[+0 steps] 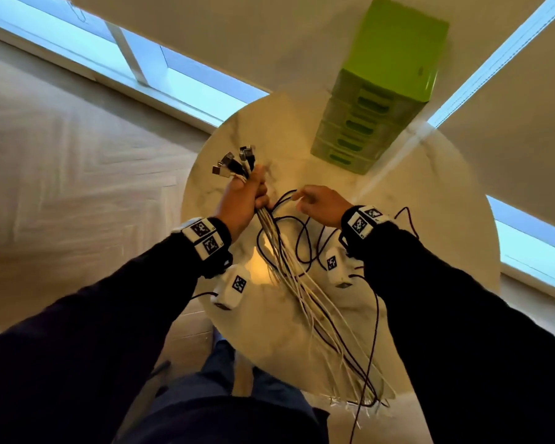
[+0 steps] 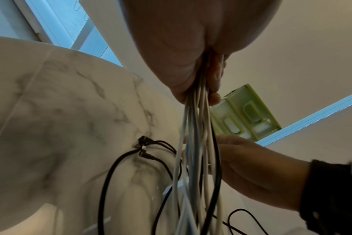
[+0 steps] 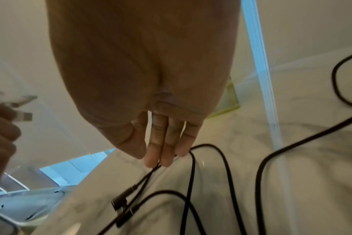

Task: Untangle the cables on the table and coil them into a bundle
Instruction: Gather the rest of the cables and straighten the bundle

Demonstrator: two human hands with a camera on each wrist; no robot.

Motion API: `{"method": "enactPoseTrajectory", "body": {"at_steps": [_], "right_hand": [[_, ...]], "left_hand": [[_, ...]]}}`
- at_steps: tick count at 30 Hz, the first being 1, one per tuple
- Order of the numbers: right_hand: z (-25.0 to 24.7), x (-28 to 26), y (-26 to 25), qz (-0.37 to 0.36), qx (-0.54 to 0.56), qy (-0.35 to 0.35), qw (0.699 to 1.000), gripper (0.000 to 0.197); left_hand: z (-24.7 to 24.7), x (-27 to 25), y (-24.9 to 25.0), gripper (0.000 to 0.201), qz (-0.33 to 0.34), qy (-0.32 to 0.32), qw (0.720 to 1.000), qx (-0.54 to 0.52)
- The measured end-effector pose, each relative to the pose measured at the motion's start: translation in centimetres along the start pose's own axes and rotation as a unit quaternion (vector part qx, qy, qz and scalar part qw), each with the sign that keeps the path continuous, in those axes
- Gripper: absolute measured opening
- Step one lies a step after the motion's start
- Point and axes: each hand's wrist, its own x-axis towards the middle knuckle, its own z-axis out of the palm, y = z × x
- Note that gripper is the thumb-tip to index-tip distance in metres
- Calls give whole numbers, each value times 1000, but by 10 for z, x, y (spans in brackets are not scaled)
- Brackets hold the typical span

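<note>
Fingertips (image 3: 161,160) of my right hand (image 1: 321,205) extended together, touching black cable (image 3: 193,182) below them; left hand (image 1: 242,200) fisted round white cables (image 1: 305,293), their run toward me.

Round marble-patterned table (image 1: 430,193), green drawer unit (image 1: 369,120) at back, loose black cables (image 1: 305,238) across its middle.

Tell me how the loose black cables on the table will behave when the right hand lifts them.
Probably floppy: the black cables lie in loose loops on the marble table, so they should sag and trail. Likely light, being thin. They may snag: the loops cross one another and pass beside the bundle the left hand grips. The right hand hovers nearby.
</note>
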Motion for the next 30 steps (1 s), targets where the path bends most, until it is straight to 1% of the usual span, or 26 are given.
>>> {"method": "enactPoseTrajectory", "body": {"at_steps": [3,4,6,7,8,11,12,14,15,16,18,19,20,22,24,26,28,30], "right_hand": [[18,26,2,-34,-92,0,995,35],[23,33,4,-44,-143,-5,989,38],[34,40,6,-52,-277,-22,959,45],[38,41,7,-56,-329,-12,943,48],[40,41,8,-69,-359,13,931,46],[47,39,15,-124,-400,97,903,26],[47,38,18,-139,-408,114,895,22],[40,35,22,-142,-416,113,891,18],[33,34,21,-126,-396,112,902,18],[23,32,19,-103,-355,120,922,17],[-3,31,14,-45,-205,170,963,21],[-15,28,9,-25,-119,196,973,24],[-26,24,3,-26,-41,221,974,23],[-38,9,-16,-69,75,250,963,17],[-39,-13,-36,-116,174,241,948,13],[-30,-34,-48,-154,205,219,941,10],[-18,-49,-54,-164,191,194,948,8],[-7,-59,-58,-165,175,174,955,7]], "left_hand": [[-6,4,-12,33,-20,12,1000,-5],[-7,5,-14,33,-24,16,1000,-8],[-11,7,-19,34,-27,23,999,-12],[-12,8,-21,33,-27,24,999,-12],[-13,10,-23,33,-29,24,999,-11],[-16,11,-26,33,-35,17,999,-17],[-16,12,-27,33,-37,16,999,-18],[-14,14,-29,33,-36,12,999,-15],[-13,15,-30,33,-33,9,999,-12],[-12,16,-31,32,-27,6,1000,-7],[-8,19,-33,31,-21,5,1000,9],[-6,21,-34,30,-22,9,1000,11],[-3,22,-35,27,-22,14,1000,6],[5,25,-33,23,-26,28,999,-16],[16,23,-26,28,-32,22,998,-49],[25,21,-17,41,-37,-5,996,-78],[32,18,-11,49,-28,-28,994,-100],[38,15,-8,44,-10,-47,994,-94]]}}
